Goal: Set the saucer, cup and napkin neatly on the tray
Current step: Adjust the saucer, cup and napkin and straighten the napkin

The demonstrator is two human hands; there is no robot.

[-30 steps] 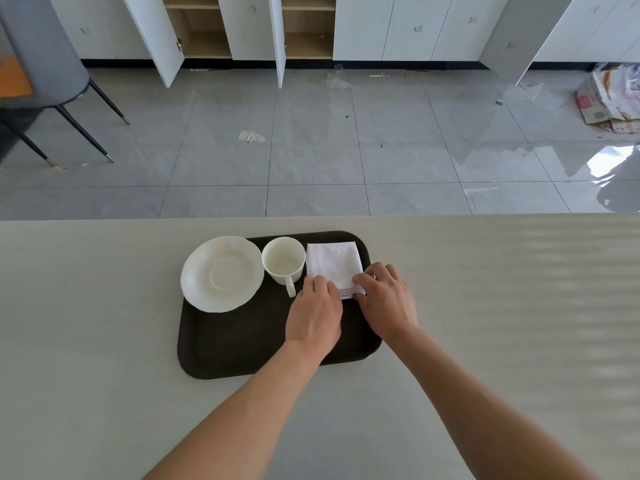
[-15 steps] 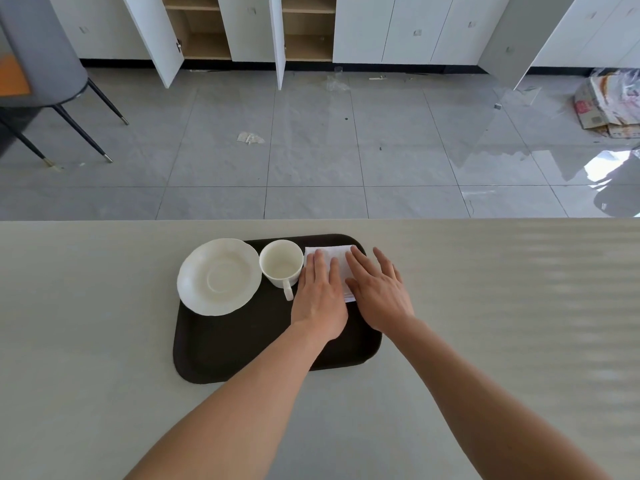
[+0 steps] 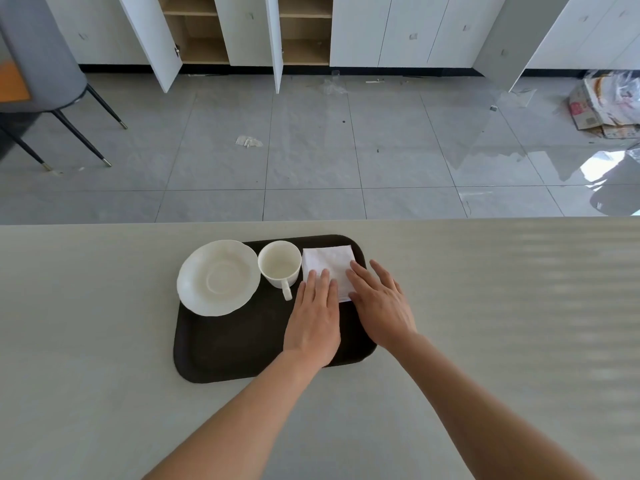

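Note:
A dark brown tray (image 3: pixel 239 344) lies on the pale table. On its far left sits a white saucer (image 3: pixel 218 277), overhanging the tray's left rim. A white cup (image 3: pixel 279 264) stands upright beside it, handle toward me. A folded white napkin (image 3: pixel 329 263) lies flat in the tray's far right corner. My left hand (image 3: pixel 313 318) and my right hand (image 3: pixel 381 304) rest flat, palms down, fingertips on the napkin's near edge. Both hands have fingers extended and hold nothing.
The table (image 3: pixel 485 306) ends at a far edge just beyond the tray. Past it are a grey tiled floor, white cabinets with open doors (image 3: pixel 277 43), a grey chair (image 3: pixel 38 74) at far left and cardboard (image 3: pixel 602 105) at far right.
Both hands went from pinching the napkin's near edge to lying flat over it, then slid back toward me, uncovering most of the napkin. Saucer and cup stayed put.

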